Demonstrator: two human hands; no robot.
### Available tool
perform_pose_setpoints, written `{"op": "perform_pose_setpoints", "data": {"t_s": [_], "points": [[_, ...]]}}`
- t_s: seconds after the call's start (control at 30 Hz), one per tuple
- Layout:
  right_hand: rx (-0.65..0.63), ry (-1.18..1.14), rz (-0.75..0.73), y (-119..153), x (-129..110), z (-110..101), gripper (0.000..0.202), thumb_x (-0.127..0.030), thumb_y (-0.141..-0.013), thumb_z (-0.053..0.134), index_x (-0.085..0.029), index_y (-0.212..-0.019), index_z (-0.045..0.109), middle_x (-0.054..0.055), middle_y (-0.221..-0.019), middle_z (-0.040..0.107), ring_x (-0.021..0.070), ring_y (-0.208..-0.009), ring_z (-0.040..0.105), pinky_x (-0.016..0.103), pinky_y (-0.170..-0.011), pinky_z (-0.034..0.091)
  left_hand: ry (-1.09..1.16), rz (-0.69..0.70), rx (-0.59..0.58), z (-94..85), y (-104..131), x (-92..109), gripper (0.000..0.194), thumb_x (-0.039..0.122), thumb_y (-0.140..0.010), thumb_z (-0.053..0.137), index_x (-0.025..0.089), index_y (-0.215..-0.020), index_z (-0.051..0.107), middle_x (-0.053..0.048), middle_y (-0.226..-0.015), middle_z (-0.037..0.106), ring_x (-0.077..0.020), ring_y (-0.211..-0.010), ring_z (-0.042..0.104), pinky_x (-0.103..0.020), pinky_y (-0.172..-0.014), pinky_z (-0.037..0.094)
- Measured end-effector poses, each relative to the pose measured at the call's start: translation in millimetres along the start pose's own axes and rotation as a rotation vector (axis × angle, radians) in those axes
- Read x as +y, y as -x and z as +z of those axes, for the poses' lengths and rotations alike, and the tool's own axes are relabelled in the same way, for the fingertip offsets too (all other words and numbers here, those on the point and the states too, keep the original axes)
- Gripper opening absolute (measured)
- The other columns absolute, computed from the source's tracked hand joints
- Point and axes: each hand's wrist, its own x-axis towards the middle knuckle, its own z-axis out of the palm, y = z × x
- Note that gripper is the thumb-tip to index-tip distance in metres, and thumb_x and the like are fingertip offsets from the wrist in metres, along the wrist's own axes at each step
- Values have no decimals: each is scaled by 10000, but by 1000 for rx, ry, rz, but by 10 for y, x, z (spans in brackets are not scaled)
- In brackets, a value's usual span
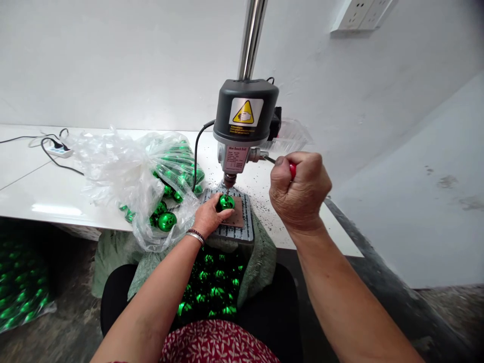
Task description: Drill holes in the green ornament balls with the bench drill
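A small bench drill [245,113] stands on the table, its chuck [229,180] pointing down at a shiny green ball [227,202]. My left hand [210,216] grips that ball against a brown board [237,218] on the ridged drill base [247,234]. The bit meets the top of the ball or is just above it; I cannot tell which. My right hand [300,189] is closed around the red-knobbed feed lever [292,171] at the drill's right side.
An open clear plastic bag [113,166] of green balls lies left of the drill. More balls [217,292] fill a green sack [264,257] at my lap. Dark shavings surround the base. A power strip [60,150] with cords sits far left; another ball-filled bag [22,292] is on the floor.
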Motion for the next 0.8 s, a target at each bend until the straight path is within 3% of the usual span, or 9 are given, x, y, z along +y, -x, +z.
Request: {"op": "perform_pose_setpoints", "data": {"t_s": [0.13, 0.47, 0.57, 0.67, 0.8], "points": [[66, -46, -20, 54, 31, 61, 322, -444, -950, 310, -210, -865, 514, 69, -786, 574, 157, -767, 523, 337, -771, 454, 10, -6, -2, 13, -7, -15, 598, 449, -812, 705, 248, -1361, 580, -57, -1098, 744, -252, -987, 684, -340, -881, 507], [70, -184, 8, 376, 65, 156, 221, -395, -885, 391, -207, -824, 491, 65, -745, 532, 155, -728, 478, 338, -729, 425, 20, -19, 22, 46, -23, -57, 650, 451, -793, 721, 226, -1385, 572, -80, -1168, 737, -271, -1068, 676, -367, -945, 506], [61, -185, 61, 117, -10, 117, 268, -414, -910, 358, -194, -882, 508, 75, -791, 557, 152, -751, 505, 333, -750, 428, 29, -13, 24, 49, -29, -57, 638, 441, -791, 724, 217, -1372, 582, -75, -1142, 740, -267, -1043, 679, -366, -935, 508], [-41, -150, 184, -381, -116, 59, 351, -457, -932, 283, -185, -905, 503, 67, -774, 554, 143, -702, 490, 319, -712, 399, 68, -20, 22, 48, -34, -48, 612, 406, -780, 734, 211, -1343, 597, -55, -1091, 744, -242, -1004, 680, -352, -933, 508], [-176, -82, 295, -855, -224, -2, 271, -406, -926, 333, -192, -940, 500, 59, -814, 592, 145, -718, 505, 318, -744, 397, 210, 28, 28, -16, 39, -39, 538, 350, -755, 738, 197, -1259, 628, -19, -1012, 733, -198, -937, 665, -312, -893, 519]]}}
